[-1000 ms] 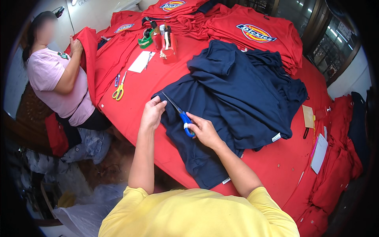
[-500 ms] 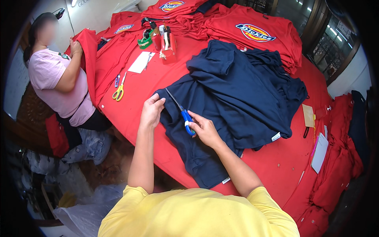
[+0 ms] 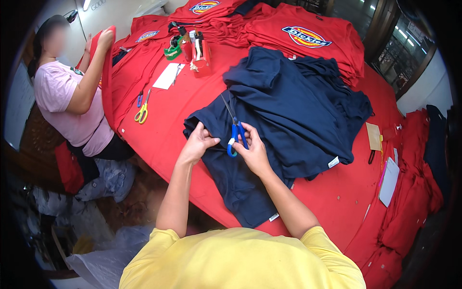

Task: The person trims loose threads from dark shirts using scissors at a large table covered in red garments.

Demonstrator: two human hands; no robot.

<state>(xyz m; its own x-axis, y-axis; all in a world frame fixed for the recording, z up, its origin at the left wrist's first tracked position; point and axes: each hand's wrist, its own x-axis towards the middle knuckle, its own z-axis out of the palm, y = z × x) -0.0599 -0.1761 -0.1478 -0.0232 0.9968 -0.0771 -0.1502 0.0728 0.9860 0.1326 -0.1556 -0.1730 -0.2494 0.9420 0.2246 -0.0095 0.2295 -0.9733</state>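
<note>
Blue-handled scissors (image 3: 236,131) are in my right hand (image 3: 253,150), their blades spread apart and pointing away over dark cloth. My left hand (image 3: 198,144) pinches the near left edge of a navy garment (image 3: 243,195), its fingertips partly hidden by the fabric. This garment lies on the red-covered table (image 3: 166,147), bunched up with more navy cloth (image 3: 298,108) behind it. A small white label (image 3: 333,162) shows on the right part of the navy pile.
Yellow-handled scissors (image 3: 141,114), a white paper (image 3: 166,76) and a red holder (image 3: 201,65) with tools lie farther left. Red shirts (image 3: 308,38) are piled at the back. A co-worker (image 3: 67,91) holds up red cloth on the left. A white clipboard (image 3: 389,182) lies right.
The scissors have opened and turned more upright, with my right hand slightly farther right. My left hand has moved right and nearer along the garment's edge. The co-worker has raised the red cloth.
</note>
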